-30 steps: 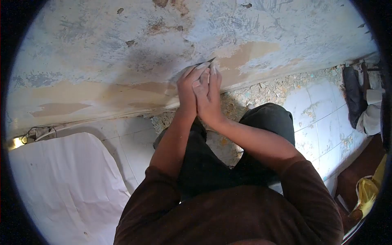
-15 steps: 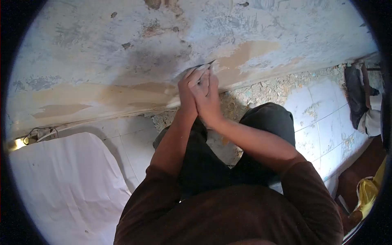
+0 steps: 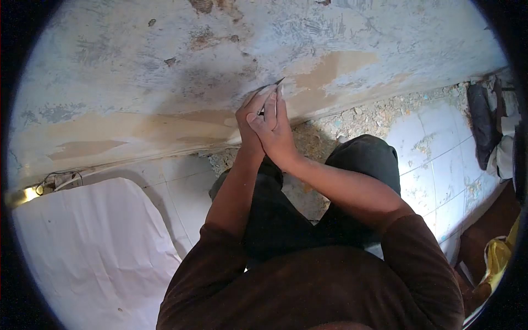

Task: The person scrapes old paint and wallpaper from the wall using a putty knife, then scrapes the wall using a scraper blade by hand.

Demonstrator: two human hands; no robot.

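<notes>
Both my hands are together against the lower part of a patchy plastered wall point(image 3: 330, 71). My left hand point(image 3: 250, 118) is closed and lies along the wall, its fingertips whitened with dust. My right hand point(image 3: 278, 137) presses onto it from the right, fingers pointing up and closed over the same spot. Between the fingertips and the wall shows the thin dark edge of a scraper point(image 3: 281, 81); its handle and most of its blade are covered by my hands. Tan patches and grey scuffed paint surround the contact point.
Rubble point(image 3: 379, 115) runs along the wall's foot beside white floor tiles point(image 3: 440, 148). A white sheet point(image 3: 99, 242) covers the left side, near a lit lamp point(image 3: 27, 195) and cable. Dark cloth point(image 3: 484, 126) and a yellow bag point(image 3: 496, 258) lie right. My bent knees are below my hands.
My hands have shifted slightly left along the wall with the scraper, and the right hand's fingers have moved a little over the left. The view has tilted slightly.
</notes>
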